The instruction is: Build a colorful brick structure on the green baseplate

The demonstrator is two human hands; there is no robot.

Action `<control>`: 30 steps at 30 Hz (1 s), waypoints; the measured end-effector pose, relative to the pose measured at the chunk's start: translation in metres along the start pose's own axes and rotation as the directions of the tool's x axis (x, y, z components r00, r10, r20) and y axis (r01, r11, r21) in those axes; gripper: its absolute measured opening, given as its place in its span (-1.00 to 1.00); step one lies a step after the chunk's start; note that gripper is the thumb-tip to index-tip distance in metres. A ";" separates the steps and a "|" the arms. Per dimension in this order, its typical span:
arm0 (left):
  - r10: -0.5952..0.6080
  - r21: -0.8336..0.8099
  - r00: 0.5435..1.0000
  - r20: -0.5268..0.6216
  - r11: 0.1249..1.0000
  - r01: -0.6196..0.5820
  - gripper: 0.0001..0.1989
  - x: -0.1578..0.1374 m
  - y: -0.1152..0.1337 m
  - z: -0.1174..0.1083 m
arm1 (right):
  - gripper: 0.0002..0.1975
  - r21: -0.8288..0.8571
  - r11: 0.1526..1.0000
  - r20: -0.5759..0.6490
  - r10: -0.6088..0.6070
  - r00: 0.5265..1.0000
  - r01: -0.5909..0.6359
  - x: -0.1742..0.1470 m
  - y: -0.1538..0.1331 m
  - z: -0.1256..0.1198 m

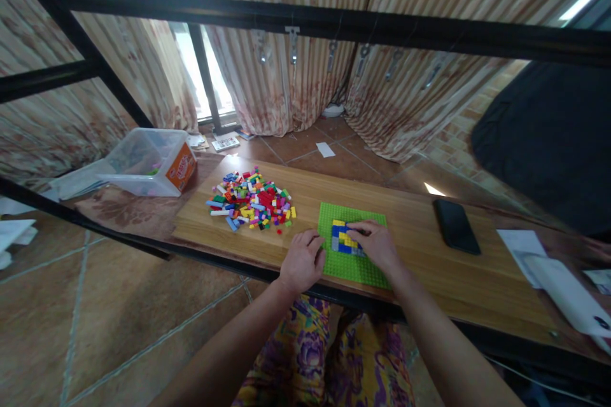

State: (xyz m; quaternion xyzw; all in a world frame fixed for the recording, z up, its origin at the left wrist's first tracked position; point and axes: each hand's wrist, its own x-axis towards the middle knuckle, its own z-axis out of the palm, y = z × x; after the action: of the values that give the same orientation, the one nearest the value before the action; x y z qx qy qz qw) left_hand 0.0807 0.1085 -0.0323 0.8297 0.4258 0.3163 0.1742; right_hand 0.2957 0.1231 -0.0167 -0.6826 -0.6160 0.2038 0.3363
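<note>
A green studded baseplate (356, 271) lies on the wooden board, with a small patch of blue, yellow and grey building bricks (342, 240) fixed near its middle. My right hand (377, 243) reaches over the plate from the right. Its thumb and fingertips are pinched together at the upper part of the brick patch, hiding some of it; the brick under them is mostly covered. Beside the plate's left edge, my left hand (303, 259) rests with fingers loosely bent and thumb apart, its fingertips at the edge. Nothing shows in it.
Loose multicoloured bricks (252, 200) are heaped on the board's left part. Beyond them sits a clear plastic bin (143, 162) with an orange label. A black phone (456, 226) lies at right, near a white device (568, 292). A dark metal rail (305, 16) crosses above.
</note>
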 end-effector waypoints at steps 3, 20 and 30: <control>0.000 -0.001 1.000 0.000 1.000 0.000 -0.75 0.000 0.000 0.000 | -0.78 -0.018 1.000 0.007 0.024 1.000 -0.024 0.002 -0.002 0.000; 0.002 0.020 1.000 0.003 1.000 -0.002 -0.76 0.001 0.001 -0.002 | -0.78 0.146 0.989 -0.030 -0.020 0.999 0.024 -0.001 0.002 0.004; 0.001 0.033 1.000 0.008 0.999 -0.001 -0.76 0.001 0.003 -0.003 | -0.75 -0.123 0.983 0.101 -0.122 0.987 0.134 0.002 -0.002 -0.005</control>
State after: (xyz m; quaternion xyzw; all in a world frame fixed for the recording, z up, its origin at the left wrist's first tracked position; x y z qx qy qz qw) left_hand 0.0811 0.1080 -0.0283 0.8340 0.4297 0.3059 0.1621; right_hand 0.2981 0.1243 -0.0113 -0.6518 -0.6854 0.1729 0.2747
